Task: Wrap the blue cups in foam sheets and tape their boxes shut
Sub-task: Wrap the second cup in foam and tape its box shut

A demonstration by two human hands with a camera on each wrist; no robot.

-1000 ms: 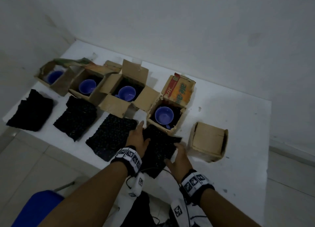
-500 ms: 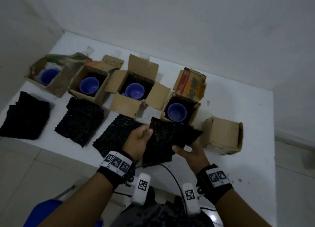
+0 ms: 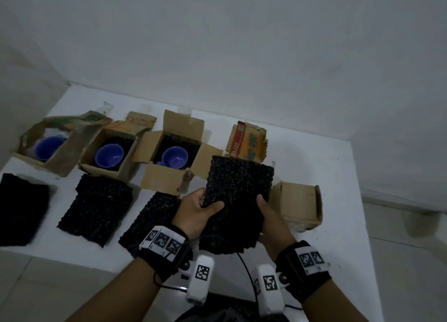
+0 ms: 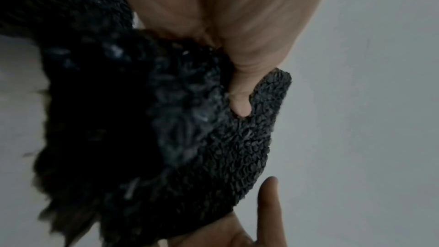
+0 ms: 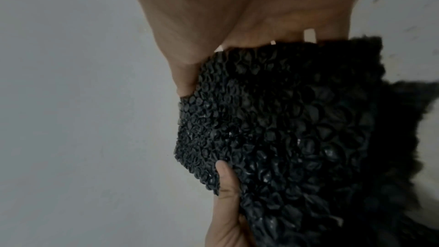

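Foam sheet (image 3: pixel 235 200) now lifted off the table (image 3: pixel 314 152), left hand (image 3: pixel 196 215) and right hand (image 3: pixel 273 221) gripping its side edges, so cup wrapping can start.

raised foam sheet (image 3: pixel 238 196) hides fourth box; leftmost sheet (image 3: pixel 20 210) cut off

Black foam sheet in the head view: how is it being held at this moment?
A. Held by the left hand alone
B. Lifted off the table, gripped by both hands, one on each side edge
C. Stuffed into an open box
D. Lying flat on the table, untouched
B. The black foam sheet is raised above the table, with the left hand gripping its left edge and the right hand its right edge.
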